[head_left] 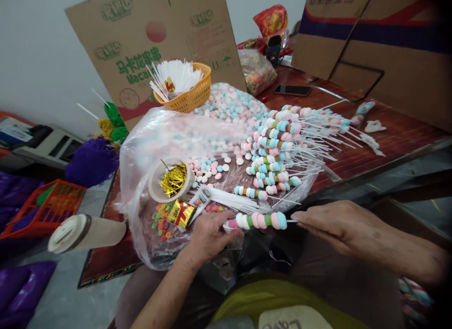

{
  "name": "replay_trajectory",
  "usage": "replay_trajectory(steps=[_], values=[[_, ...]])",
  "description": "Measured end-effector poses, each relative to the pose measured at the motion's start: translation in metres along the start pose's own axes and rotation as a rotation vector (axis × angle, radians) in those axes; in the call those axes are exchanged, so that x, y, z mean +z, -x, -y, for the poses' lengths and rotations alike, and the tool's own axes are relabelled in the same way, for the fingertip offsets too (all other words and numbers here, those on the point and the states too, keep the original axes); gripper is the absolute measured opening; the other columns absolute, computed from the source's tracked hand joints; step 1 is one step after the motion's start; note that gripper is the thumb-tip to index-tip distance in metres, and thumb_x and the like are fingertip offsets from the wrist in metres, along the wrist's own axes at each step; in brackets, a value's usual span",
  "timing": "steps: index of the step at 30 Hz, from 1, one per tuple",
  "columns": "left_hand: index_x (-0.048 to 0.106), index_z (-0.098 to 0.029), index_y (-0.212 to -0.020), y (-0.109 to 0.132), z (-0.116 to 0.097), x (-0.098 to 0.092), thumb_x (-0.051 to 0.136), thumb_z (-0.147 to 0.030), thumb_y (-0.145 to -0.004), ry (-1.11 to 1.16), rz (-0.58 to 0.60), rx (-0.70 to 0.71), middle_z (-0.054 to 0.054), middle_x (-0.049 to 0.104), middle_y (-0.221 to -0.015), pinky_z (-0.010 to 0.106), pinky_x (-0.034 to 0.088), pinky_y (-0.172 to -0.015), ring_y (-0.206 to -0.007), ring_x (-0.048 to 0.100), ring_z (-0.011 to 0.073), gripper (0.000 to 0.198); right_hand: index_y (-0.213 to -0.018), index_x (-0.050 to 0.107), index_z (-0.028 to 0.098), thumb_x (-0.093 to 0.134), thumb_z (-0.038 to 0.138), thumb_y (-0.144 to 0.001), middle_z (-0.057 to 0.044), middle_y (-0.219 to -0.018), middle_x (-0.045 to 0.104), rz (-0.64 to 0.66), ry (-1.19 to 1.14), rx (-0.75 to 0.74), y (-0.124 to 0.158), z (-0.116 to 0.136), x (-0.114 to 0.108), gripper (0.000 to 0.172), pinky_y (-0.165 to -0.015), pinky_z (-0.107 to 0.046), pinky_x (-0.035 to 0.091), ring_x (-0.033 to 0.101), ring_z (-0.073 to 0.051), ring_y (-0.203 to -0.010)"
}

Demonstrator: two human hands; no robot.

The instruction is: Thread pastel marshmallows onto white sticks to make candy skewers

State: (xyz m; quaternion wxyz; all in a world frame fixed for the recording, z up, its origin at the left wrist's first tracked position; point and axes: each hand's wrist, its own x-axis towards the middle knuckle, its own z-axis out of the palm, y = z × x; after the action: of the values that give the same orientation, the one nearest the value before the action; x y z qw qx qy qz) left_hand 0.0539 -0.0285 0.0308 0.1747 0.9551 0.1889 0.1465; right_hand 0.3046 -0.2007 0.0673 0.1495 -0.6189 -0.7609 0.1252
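My left hand point(208, 234) is closed around the left end of a candy skewer point(261, 220), a stick strung with white, green, pink and blue marshmallow pieces. My right hand point(332, 223) pinches the bare stick at the skewer's right end, fingers pressed together. Both hands hover over the near edge of a clear plastic sheet point(148, 145). Just beyond lie a pile of finished skewers point(278, 150), loose pastel candies point(226, 107) and a small cup of gold twist ties point(171, 178).
An orange basket of white sticks point(183, 86) stands behind the candies, before a leaning cardboard box point(141, 37). A phone point(292, 90) lies on the brown table point(395, 131). A white tumbler point(84, 232) lies at the left; an orange crate point(45, 206) sits on the floor.
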Motion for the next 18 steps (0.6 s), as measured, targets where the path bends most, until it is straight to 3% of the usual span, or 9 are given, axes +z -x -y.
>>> replay_trajectory(steps=[3,10,14,18], values=[[0.063,-0.019,-0.093,-0.004,-0.003,-0.004,0.059,-0.045,-0.073,0.022,0.113,-0.097,0.003,0.069,-0.079,0.024,0.044,-0.064,-0.069,0.062,0.0154,0.034,-0.089,0.06,0.019,0.035,0.008,-0.082,0.0,-0.061,0.057,0.032,0.091,-0.053,-0.003,0.001,-0.008,0.028,-0.049,-0.025,0.027,0.049,-0.012,-0.051],[0.063,-0.019,-0.075,-0.015,-0.014,-0.009,0.061,-0.052,-0.068,0.096,0.372,-0.172,-0.002,0.062,-0.064,0.021,0.036,-0.057,-0.061,0.055,0.0125,0.033,-0.085,0.059,0.019,0.035,0.003,-0.077,0.0,-0.058,0.054,-0.107,0.279,-0.167,-0.009,0.003,-0.009,0.03,-0.051,-0.027,0.022,0.043,-0.012,-0.05],[0.062,-0.019,-0.071,-0.02,-0.017,-0.009,0.063,-0.05,-0.066,0.146,0.381,-0.141,-0.002,0.061,-0.064,0.021,0.032,-0.053,-0.058,0.052,0.0118,0.032,-0.089,0.059,0.019,0.037,0.005,-0.078,0.001,-0.06,0.055,-0.12,0.283,-0.203,-0.016,0.002,-0.001,0.028,-0.051,-0.026,0.021,0.042,-0.011,-0.05],[0.06,-0.018,-0.071,-0.025,-0.02,-0.012,0.064,-0.052,-0.064,0.185,0.396,-0.16,-0.002,0.06,-0.063,0.021,0.031,-0.052,-0.058,0.051,0.0131,0.035,-0.093,0.06,0.019,0.041,0.009,-0.078,0.0,-0.062,0.056,-0.168,0.347,-0.152,-0.028,-0.001,-0.006,0.026,-0.054,-0.027,0.022,0.045,-0.012,-0.054]])
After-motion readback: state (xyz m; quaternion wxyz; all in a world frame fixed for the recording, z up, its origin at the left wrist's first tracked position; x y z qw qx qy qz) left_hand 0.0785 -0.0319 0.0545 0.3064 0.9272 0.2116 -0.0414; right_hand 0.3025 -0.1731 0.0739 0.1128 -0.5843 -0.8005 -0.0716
